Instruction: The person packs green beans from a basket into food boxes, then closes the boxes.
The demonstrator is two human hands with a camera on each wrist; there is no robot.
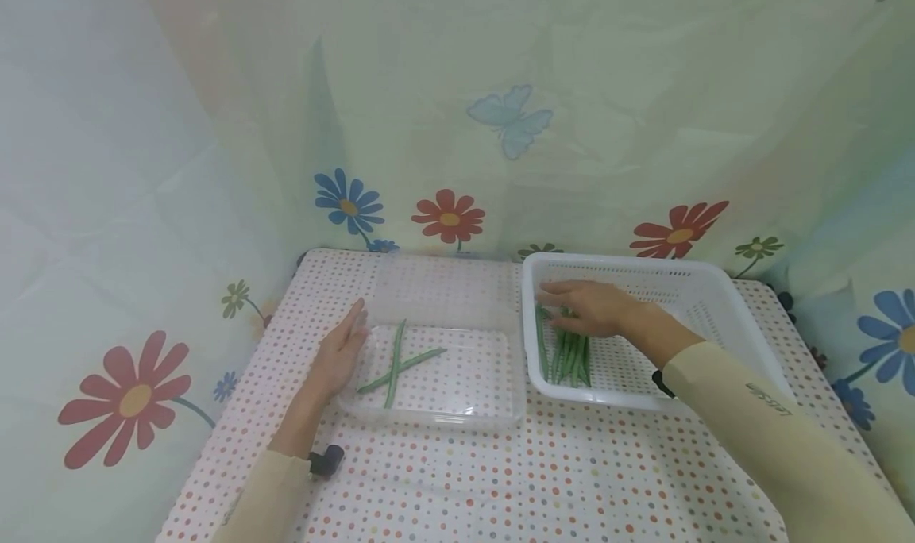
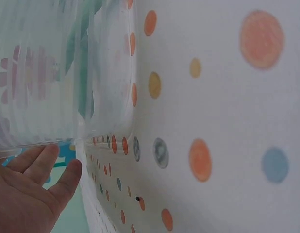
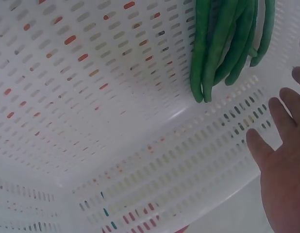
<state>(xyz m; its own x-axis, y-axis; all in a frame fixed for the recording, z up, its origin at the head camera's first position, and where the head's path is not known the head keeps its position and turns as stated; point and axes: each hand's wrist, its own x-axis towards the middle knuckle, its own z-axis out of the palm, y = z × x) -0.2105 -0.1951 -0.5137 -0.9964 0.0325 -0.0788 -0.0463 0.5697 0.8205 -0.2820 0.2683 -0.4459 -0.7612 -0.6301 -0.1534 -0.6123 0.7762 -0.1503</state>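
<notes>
1. Evidently the two vessels stand side by side on the dotted tablecloth [image 1: 457, 495] so that each hand has one within easy reach: the clear container [image 1: 457, 420] on the left, the white basket [image 1: 761, 348] on the right.

2. The left hand [image 1: 341, 354] is by the container's left wall, fingers fairly straight and thumb apart, pinching nothing. Perhaps it is there to steady this light-looking box; whether the fingertips truly touch the wall I cannot tell.

3. The right hand [image 1: 589, 309] reaches over the far left part of the basket, fingers spread and gripping nothing — the right wrist view shows a gap between them and the beans. Its place suits picking, since the beans are gathered at that end.

4. In the basket, the bunch of green beans [image 1: 574, 360] lies roughly parallel, running near to far, with a single bean [image 1: 542, 344] by the left wall.

5. Two loose beans [image 1: 395, 362] lie crossed in the container's left half, probably just as they were dropped.

6. A clear panel [image 1: 446, 289], seemingly the lid, lies on the far side — folded back, I judge, to leave the container accessible from above.
</notes>
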